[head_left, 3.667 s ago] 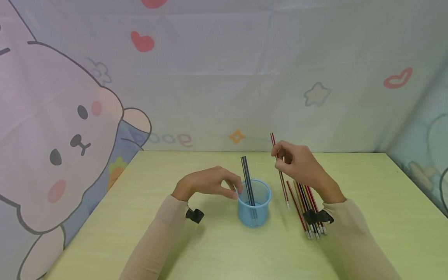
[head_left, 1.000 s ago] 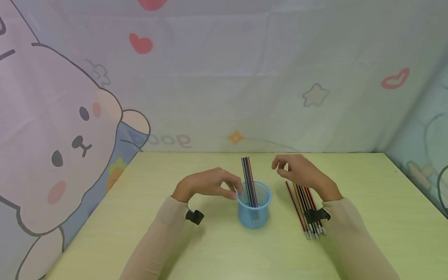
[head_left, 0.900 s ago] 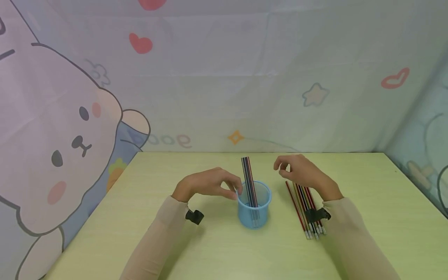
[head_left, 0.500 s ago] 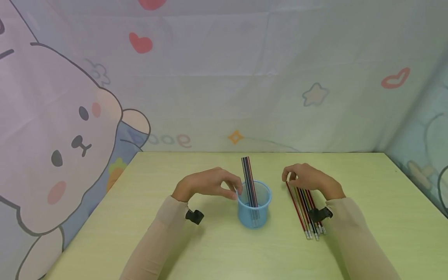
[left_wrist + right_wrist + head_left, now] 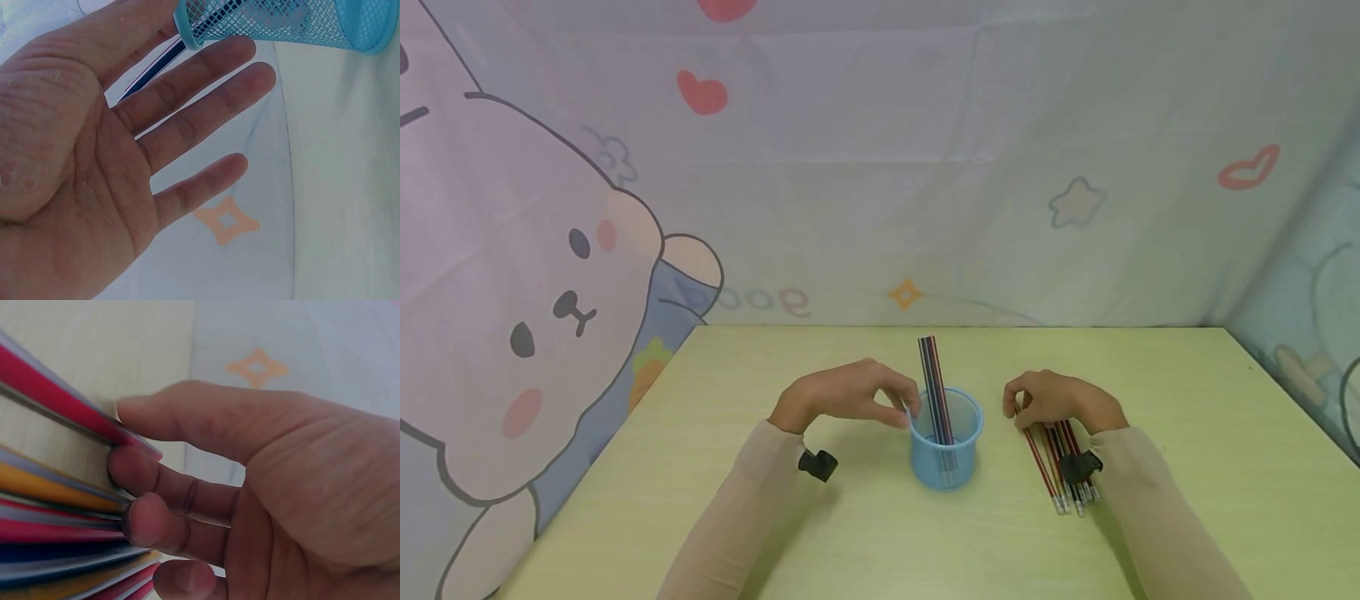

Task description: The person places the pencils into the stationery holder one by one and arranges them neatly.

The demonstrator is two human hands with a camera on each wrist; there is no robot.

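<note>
A light blue mesh pen cup [image 5: 944, 467] stands upright on the table with several dark and red-striped pencils [image 5: 936, 379] leaning in it. My left hand [image 5: 853, 390] pinches the cup's near-left rim between thumb and index finger; its other fingers stretch out straight in the left wrist view, beside the mesh cup wall [image 5: 269, 22]. To the right of the cup, my right hand [image 5: 1051, 398] has thumb and index finger on either side of a red striped pencil [image 5: 56, 387] at its far end. That pencil lies leftmost in a pile of pencils [image 5: 1078, 492], partly hidden by the hand and wrist.
The pale yellow-green table [image 5: 865, 533] ends at a printed cloth backdrop [image 5: 880, 167] behind. A dark strap-on camera [image 5: 817, 464] sits on the left wrist and another [image 5: 1080, 467] on the right. A dark cable [image 5: 1348, 408] curves at the far right.
The right hand has let a red pencil into the cup, moved right and down to the pile, and taken the end of another red pencil. The left hand stays at the rim.
</note>
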